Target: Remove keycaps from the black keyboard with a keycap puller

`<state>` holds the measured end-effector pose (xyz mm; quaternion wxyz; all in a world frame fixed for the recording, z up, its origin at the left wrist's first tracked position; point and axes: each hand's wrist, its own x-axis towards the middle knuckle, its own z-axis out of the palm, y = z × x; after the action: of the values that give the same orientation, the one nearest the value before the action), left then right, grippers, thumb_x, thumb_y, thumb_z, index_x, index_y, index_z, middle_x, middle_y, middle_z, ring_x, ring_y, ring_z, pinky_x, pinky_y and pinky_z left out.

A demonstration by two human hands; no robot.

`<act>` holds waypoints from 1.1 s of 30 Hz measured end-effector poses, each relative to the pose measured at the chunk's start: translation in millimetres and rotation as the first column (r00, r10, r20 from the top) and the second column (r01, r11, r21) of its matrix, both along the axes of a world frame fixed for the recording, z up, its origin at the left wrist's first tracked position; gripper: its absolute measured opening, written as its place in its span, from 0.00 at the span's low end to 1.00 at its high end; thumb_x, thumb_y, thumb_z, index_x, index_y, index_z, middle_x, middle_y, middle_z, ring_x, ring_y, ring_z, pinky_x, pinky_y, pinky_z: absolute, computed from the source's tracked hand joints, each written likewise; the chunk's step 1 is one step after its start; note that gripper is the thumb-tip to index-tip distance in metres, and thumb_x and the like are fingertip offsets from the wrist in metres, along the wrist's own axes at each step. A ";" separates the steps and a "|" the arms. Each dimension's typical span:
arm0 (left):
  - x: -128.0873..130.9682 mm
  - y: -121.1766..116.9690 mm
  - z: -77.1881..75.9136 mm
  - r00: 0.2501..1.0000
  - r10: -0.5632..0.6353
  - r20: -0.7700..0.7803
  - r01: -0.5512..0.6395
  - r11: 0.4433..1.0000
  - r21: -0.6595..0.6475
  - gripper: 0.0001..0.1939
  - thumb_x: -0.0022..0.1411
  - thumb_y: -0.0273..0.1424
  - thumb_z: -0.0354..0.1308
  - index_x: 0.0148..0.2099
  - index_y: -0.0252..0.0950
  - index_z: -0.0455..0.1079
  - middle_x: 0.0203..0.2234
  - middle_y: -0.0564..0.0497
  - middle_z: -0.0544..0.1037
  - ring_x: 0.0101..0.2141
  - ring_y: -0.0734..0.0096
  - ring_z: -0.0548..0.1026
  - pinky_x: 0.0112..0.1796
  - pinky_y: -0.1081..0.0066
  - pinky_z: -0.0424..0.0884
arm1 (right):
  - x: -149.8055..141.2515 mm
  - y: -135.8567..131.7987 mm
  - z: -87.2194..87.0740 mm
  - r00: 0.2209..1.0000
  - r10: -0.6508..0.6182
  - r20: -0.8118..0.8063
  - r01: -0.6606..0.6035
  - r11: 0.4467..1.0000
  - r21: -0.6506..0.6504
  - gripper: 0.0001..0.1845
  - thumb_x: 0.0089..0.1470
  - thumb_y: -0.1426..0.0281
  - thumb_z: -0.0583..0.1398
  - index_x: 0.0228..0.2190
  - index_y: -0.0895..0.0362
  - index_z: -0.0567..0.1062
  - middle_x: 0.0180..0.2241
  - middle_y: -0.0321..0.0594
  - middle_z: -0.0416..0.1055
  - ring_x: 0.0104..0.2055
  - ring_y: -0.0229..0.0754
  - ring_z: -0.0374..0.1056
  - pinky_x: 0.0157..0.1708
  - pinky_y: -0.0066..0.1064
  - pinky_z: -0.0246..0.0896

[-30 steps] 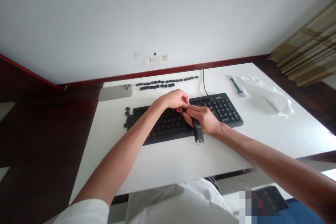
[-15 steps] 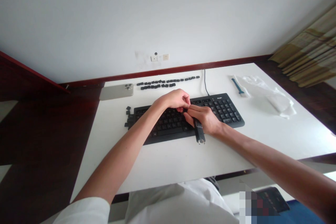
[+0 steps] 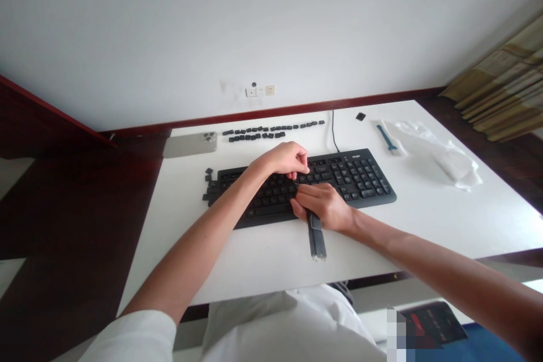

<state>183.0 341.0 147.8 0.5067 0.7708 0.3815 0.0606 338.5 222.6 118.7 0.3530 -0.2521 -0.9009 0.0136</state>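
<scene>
A black keyboard (image 3: 271, 209) lies across the table under both my hands. Curled over its middle rows, my left hand (image 3: 289, 159) has thumb and fingers drawn together; whatever may be between them is hidden. My right hand (image 3: 324, 203) is closed around a black keycap puller (image 3: 316, 237), with its pronged end toward me and a thin metal tip by the keys. Loose black keycaps (image 3: 254, 137) lie in two rows behind the keyboard, and several more keycaps (image 3: 208, 181) sit at its left end. A single dark keycap (image 3: 360, 116) shows near the table's back edge.
A phone (image 3: 190, 145) lies face down at the back left. On the right are a blue brush (image 3: 386, 138) and a crumpled clear plastic bag (image 3: 449, 153). The keyboard cable (image 3: 335, 130) runs off the back of the white table (image 3: 271, 260).
My right hand and the puller have drawn back toward me, parting from my left hand, which stays nearly in place. The single dark keycap at the back right has appeared.
</scene>
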 end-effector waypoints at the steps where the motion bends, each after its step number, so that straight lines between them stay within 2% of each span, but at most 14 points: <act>1: 0.0 -1.1 -0.1 1.000 0.003 -0.001 -0.003 1.000 0.007 0.05 0.58 0.27 0.67 0.31 0.33 0.73 0.18 0.51 0.77 0.21 0.72 0.77 0.25 0.75 0.68 | -1.8 -0.6 -0.7 1.000 -0.015 0.018 0.015 1.000 0.003 0.19 0.66 0.75 0.56 0.22 0.54 0.64 0.22 0.31 0.59 0.22 0.35 0.53 0.24 0.31 0.50; 7: -0.2 -1.4 -1.2 1.000 0.010 -0.004 -0.010 1.000 0.016 0.06 0.59 0.28 0.66 0.31 0.34 0.73 0.18 0.51 0.78 0.21 0.70 0.78 0.25 0.75 0.69 | -3.2 2.7 -4.5 0.997 -0.043 0.060 0.040 0.998 0.041 0.18 0.65 0.75 0.57 0.22 0.55 0.66 0.22 0.31 0.60 0.22 0.34 0.54 0.25 0.31 0.51; 13: 1.8 -1.3 -1.9 1.000 0.013 0.022 -0.012 0.999 -0.050 0.06 0.59 0.27 0.64 0.31 0.34 0.71 0.17 0.54 0.76 0.19 0.73 0.76 0.23 0.77 0.70 | -4.7 0.7 -4.2 0.998 -0.032 0.050 0.030 0.999 0.043 0.19 0.64 0.74 0.57 0.21 0.55 0.66 0.22 0.31 0.59 0.22 0.34 0.52 0.25 0.30 0.51; 16: 2.2 -0.4 -6.0 0.999 0.048 0.022 -0.045 0.995 -0.090 0.07 0.59 0.28 0.65 0.31 0.35 0.70 0.16 0.55 0.74 0.19 0.72 0.76 0.22 0.77 0.69 | -6.0 1.9 -5.9 0.998 -0.037 0.042 0.035 0.999 0.034 0.19 0.64 0.73 0.56 0.20 0.55 0.65 0.22 0.31 0.58 0.21 0.34 0.50 0.24 0.29 0.51; 22: 0.2 1.0 -12.8 0.996 0.059 0.069 -0.054 0.996 -0.065 0.09 0.57 0.31 0.67 0.31 0.35 0.70 0.18 0.56 0.74 0.19 0.73 0.75 0.21 0.76 0.69 | -6.2 4.2 -8.2 0.999 -0.029 0.035 0.028 0.999 0.029 0.18 0.63 0.72 0.56 0.20 0.55 0.65 0.21 0.30 0.58 0.21 0.34 0.50 0.23 0.29 0.51; 33: 0.6 -3.3 -5.5 0.997 0.074 0.035 -0.072 0.995 -0.063 0.09 0.58 0.32 0.65 0.31 0.36 0.69 0.14 0.57 0.73 0.17 0.74 0.72 0.21 0.77 0.67 | -6.2 4.6 -9.3 0.999 -0.028 0.038 0.027 0.999 0.027 0.17 0.62 0.71 0.56 0.20 0.55 0.66 0.21 0.31 0.60 0.20 0.34 0.51 0.23 0.29 0.51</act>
<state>183.6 337.7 142.3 0.5348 0.7389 0.4017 0.0814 332.3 227.2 109.4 0.3392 -0.2599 -0.9041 -0.0082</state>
